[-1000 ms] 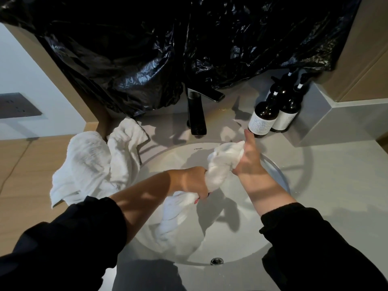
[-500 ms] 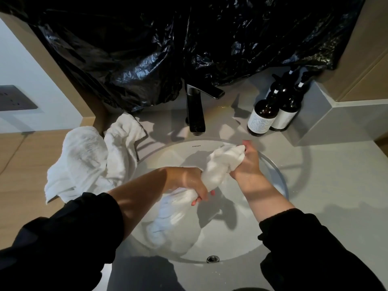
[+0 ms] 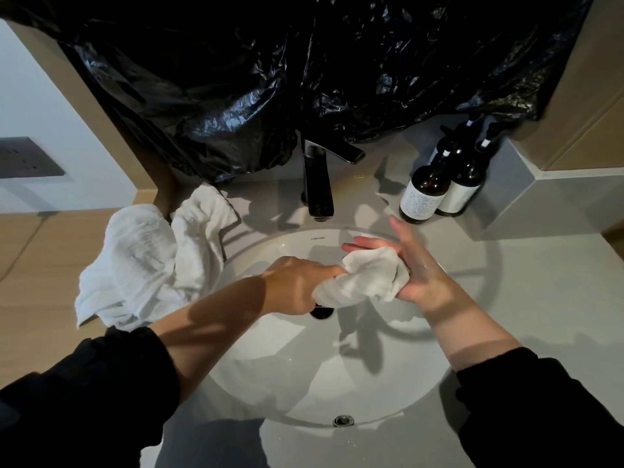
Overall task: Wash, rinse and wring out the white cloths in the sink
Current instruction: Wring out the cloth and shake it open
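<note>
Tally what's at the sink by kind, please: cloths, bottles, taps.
Held cloth: 1
Cloth heap: 1, pieces inside unclear
Bottles: 2 plain, maybe another behind
Tap: 1
Total: 5

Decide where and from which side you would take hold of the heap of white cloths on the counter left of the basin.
Pinch the bunched fold nearest the basin, coming from above on the basin side. In the heap of white cloths that fold stands up as a ridge, probably easy to grip; the rest spreads flatter.
</note>
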The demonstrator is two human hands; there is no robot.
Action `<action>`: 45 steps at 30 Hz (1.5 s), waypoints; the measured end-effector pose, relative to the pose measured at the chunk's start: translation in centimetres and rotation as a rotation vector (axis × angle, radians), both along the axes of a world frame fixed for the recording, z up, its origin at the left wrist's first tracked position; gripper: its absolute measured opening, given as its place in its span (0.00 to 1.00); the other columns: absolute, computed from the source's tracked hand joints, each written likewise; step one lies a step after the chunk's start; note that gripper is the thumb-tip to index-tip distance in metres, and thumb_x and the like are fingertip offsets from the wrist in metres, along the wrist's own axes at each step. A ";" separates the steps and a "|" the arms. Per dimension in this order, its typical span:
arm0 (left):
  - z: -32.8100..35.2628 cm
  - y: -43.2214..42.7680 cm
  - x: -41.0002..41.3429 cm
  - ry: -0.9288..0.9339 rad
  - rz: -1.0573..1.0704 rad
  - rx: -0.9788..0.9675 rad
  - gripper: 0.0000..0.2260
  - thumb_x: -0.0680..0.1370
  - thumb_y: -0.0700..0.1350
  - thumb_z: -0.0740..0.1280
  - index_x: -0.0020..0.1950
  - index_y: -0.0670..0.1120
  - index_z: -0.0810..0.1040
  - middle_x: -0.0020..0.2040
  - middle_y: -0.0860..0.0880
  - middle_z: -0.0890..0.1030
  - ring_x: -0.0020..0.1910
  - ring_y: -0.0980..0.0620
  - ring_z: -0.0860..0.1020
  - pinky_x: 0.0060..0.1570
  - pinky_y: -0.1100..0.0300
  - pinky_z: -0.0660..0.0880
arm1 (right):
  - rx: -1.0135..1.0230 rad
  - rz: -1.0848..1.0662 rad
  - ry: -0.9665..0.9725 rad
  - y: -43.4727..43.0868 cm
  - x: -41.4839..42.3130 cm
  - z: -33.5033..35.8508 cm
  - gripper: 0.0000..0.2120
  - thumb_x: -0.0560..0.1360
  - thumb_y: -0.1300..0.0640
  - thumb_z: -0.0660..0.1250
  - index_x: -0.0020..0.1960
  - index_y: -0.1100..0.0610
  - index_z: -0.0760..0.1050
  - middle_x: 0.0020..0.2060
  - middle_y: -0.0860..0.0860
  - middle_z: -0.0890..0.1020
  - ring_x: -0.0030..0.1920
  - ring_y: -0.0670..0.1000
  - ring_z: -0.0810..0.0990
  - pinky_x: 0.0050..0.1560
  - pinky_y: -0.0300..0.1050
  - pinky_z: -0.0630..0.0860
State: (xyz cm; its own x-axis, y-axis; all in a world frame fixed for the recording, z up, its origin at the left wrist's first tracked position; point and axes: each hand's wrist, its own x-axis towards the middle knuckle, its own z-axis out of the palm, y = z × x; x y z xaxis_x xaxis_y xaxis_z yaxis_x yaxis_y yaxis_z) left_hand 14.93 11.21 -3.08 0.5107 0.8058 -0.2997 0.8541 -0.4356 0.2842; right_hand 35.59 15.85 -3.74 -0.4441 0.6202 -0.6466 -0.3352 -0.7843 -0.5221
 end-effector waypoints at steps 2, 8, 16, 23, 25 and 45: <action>0.2 0.1 -0.1 -0.047 0.029 -0.005 0.23 0.76 0.44 0.62 0.70 0.58 0.67 0.55 0.52 0.80 0.51 0.49 0.77 0.46 0.59 0.70 | 0.003 -0.038 -0.029 -0.1 -0.8 0.2 0.27 0.70 0.37 0.67 0.40 0.64 0.80 0.43 0.58 0.83 0.47 0.57 0.83 0.53 0.53 0.78; -0.3 0.5 0.1 -0.269 0.317 -0.098 0.10 0.72 0.39 0.67 0.52 0.45 0.76 0.44 0.50 0.79 0.44 0.48 0.76 0.41 0.57 0.71 | 0.062 -0.422 0.113 0.6 -3.0 -0.2 0.27 0.72 0.46 0.69 0.22 0.53 0.59 0.22 0.48 0.63 0.28 0.48 0.66 0.41 0.42 0.72; -0.8 1.4 1.8 -0.519 0.489 -0.601 0.05 0.63 0.29 0.68 0.37 0.35 0.75 0.30 0.43 0.75 0.31 0.47 0.73 0.34 0.59 0.70 | 0.244 -0.447 0.084 1.2 -2.8 1.0 0.30 0.78 0.45 0.57 0.18 0.52 0.62 0.20 0.46 0.66 0.22 0.46 0.68 0.29 0.36 0.69; -1.2 1.0 2.8 -0.688 0.436 -0.811 0.14 0.59 0.31 0.66 0.43 0.39 0.78 0.37 0.40 0.75 0.34 0.43 0.74 0.33 0.58 0.75 | 0.241 -0.413 0.106 1.1 -2.1 0.5 0.27 0.75 0.42 0.58 0.20 0.51 0.61 0.20 0.45 0.66 0.24 0.48 0.68 0.29 0.36 0.68; -0.7 0.8 2.8 -0.711 0.404 -0.886 0.13 0.60 0.30 0.65 0.43 0.41 0.78 0.34 0.41 0.74 0.28 0.45 0.72 0.28 0.63 0.72 | 0.217 -0.437 0.126 0.9 -2.1 0.6 0.27 0.75 0.44 0.58 0.20 0.51 0.61 0.21 0.46 0.66 0.26 0.49 0.68 0.31 0.37 0.67; 3.3 0.9 -0.3 -0.023 0.010 0.280 0.11 0.77 0.50 0.62 0.58 0.52 0.74 0.53 0.53 0.79 0.53 0.51 0.78 0.51 0.56 0.75 | 0.841 0.985 -0.392 1.5 1.5 2.6 0.36 0.66 0.24 0.61 0.68 0.42 0.65 0.68 0.43 0.71 0.69 0.43 0.68 0.69 0.43 0.64</action>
